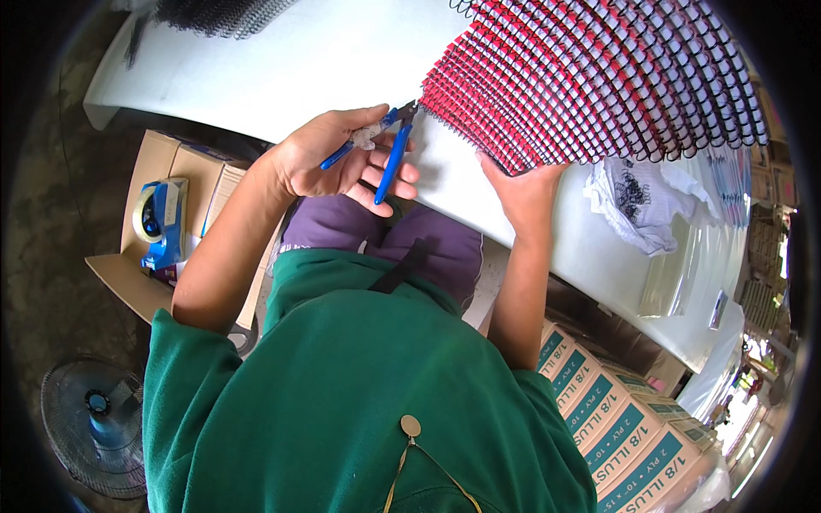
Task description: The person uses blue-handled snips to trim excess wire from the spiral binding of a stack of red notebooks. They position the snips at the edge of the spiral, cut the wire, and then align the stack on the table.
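A pair of small wire cutters (395,164) with blue handles rests in my left hand (321,154), its handles spread apart and the lower fingers loosely opened under it. Its dark jaws touch or nearly touch the left corner of a fanned stack of spiral-bound notebooks (547,85) with red edges and black coils. My right hand (523,192) grips the stack's near edge, thumb in sight; its other fingers are hidden by the stack. The stack lies over the white table (256,77).
Black coils (222,13) lie at the table's far left. Crumpled white cloth (637,205) and clear plastic sleeves (671,274) sit on the right. Left of me are an open carton (128,278), a blue tape dispenser (167,222) and a fan (94,427); stacked cartons (616,419) stand lower right.
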A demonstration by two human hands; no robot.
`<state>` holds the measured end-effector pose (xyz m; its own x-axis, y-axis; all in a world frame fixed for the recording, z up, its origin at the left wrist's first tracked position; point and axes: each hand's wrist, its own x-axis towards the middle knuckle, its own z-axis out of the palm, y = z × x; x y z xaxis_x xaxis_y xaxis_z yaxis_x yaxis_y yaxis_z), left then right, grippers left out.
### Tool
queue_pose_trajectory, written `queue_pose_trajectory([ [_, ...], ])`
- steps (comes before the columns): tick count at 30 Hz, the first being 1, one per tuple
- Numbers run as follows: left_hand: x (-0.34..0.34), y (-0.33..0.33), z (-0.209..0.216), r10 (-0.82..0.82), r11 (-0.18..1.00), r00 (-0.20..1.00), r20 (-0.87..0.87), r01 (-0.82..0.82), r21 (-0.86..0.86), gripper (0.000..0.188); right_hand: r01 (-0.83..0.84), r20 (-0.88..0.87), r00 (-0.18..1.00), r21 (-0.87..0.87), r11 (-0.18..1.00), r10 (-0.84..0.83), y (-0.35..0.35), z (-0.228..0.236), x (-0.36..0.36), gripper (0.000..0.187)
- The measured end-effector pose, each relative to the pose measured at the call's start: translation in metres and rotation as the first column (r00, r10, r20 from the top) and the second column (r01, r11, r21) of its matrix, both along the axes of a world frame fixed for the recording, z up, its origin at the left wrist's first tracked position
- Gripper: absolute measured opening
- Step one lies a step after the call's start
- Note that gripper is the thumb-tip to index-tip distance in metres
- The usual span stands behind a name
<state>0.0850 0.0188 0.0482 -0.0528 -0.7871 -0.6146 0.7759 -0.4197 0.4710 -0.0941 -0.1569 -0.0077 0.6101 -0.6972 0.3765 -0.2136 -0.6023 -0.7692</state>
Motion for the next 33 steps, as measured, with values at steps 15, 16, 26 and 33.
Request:
queue_pose_trajectory([
  [15, -0.010, -0.001, -0.010, 0.114, 0.986, 0.949, -0.293, -0.145, -0.086, 0.060, -0.004, -0.058, 0.998, -0.016, 1.000, 0.003, 0.001, 0.005, -0.001, 0.100],
  [16, -0.013, -0.001, -0.013, 0.128, 0.978, 0.932, -0.338, -0.176, -0.114, 0.060, -0.006, -0.051, 0.999, -0.012, 1.000, 0.005, 0.001, 0.005, -0.001, 0.100],
  [26, -0.013, -0.005, 0.002, -0.008, 0.999, 0.985, 0.173, -0.001, 0.054, 0.048, 0.010, -0.019, 1.000, 0.001, 1.000, -0.010, 0.001, 0.005, -0.001, 0.102],
  [33, -0.010, -0.025, 0.039, -0.598, 0.792, 0.083, 0.797, 0.214, 0.572, 0.055, 0.001, -0.028, 1.000, 0.025, 1.000, 0.000, 0.002, 0.008, 0.000, 0.107],
])
